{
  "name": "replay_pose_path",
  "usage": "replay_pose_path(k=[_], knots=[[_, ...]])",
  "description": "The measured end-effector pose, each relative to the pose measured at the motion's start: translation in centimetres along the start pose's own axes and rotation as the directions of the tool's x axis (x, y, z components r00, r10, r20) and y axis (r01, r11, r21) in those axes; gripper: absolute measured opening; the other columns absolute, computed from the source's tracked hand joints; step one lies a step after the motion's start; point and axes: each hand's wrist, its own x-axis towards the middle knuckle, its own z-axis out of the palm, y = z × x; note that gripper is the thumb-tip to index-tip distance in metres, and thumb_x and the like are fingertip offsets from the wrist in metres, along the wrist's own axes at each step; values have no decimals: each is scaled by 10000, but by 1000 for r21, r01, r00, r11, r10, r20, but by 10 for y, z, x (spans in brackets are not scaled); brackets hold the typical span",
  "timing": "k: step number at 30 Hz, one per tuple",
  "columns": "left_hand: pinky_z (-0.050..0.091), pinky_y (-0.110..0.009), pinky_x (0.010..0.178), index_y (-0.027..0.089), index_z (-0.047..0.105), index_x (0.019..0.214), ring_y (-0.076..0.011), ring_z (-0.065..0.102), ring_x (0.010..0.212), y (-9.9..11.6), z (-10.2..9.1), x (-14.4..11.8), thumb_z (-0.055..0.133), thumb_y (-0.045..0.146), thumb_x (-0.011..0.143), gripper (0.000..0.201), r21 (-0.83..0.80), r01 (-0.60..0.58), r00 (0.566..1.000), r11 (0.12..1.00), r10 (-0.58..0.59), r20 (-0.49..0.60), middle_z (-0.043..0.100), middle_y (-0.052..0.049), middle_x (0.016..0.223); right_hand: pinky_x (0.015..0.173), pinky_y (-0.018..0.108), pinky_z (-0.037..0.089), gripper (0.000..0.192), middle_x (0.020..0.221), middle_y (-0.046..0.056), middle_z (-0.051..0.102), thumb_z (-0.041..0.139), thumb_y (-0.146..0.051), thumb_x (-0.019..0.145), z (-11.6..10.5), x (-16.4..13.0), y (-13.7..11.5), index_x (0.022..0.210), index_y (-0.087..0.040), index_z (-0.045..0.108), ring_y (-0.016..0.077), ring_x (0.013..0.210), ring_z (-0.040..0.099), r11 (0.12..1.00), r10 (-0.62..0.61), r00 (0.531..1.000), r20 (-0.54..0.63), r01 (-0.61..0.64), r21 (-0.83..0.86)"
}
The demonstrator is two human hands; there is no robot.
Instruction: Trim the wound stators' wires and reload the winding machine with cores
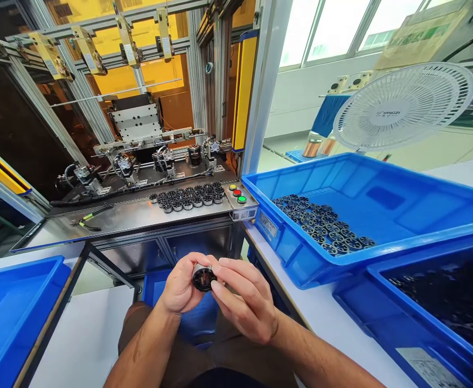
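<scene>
Between my hands, above my lap, is a small round motor stator [203, 278], with a black ring facing me and copper-coloured winding showing inside. My left hand [178, 284] is wrapped round its left side and underside. The thumb and fingertips of my right hand [247, 299] pinch its right edge. Whether the right fingers also hold some smaller piece is hidden. Farther off, a tight group of similar black-and-silver stators [188, 198] sits on the machine's metal ledge [127, 218].
Pliers [93, 216] lie on the ledge's left, with coloured push buttons [237, 193] at its right. A blue bin [382, 178] holds rows of similar parts [321, 223]. Another blue bin [382, 318] with dark contents stands nearer. A fan [402, 108] is behind, a blue tray [22, 307] left.
</scene>
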Motion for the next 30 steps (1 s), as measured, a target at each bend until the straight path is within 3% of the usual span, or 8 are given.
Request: replay_pose_path(k=[9,17,30], knots=[[501,-308,705,180,663,809,-169,654,718,-5,-3,0,772,526,757,367,-42,-2,1000,999,1,-31,702,-22,782,821,416,645,124,1165,151,675,617,-33,852,1,-1,-1,937,-111,662,281,1158,645,998,53,999,12,-53,40],[526,-388,817,190,649,853,-233,696,853,-7,-2,0,765,543,756,384,-76,33,999,997,-35,-19,717,-33,834,799,407,660,142,1049,137,695,668,-72,860,3,5,-4,993,-111,640,255,1080,671,991,130,991,11,-130,41],[531,-417,835,183,647,832,-240,701,843,-10,-5,2,781,523,747,375,-113,46,998,993,-51,-41,725,-35,812,815,411,659,162,1051,150,682,700,-49,827,4,2,-3,971,-91,640,263,1072,666,991,127,992,17,-128,38]])
